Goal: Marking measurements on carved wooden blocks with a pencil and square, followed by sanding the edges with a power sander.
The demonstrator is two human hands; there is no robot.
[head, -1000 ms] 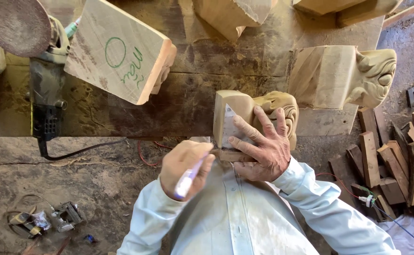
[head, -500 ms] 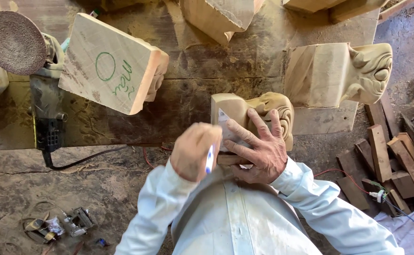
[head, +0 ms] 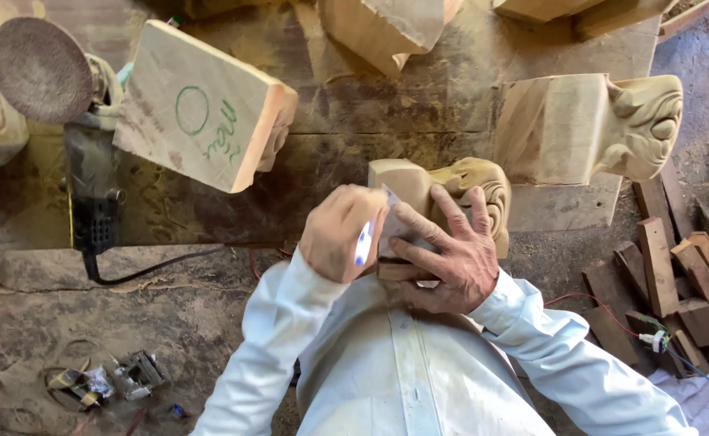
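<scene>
At counter (head: 467,64) edge, close to the person's chest, the carved wood block (head: 451,190) is sitting: pale, squared back end, scrolled lion-like face at the right end. Right hand (head: 443,254) is lying spread over it, fingers gripping the top. Left hand (head: 340,234) is clenching a white-blue pen (head: 364,241) against the block's flat end.
</scene>
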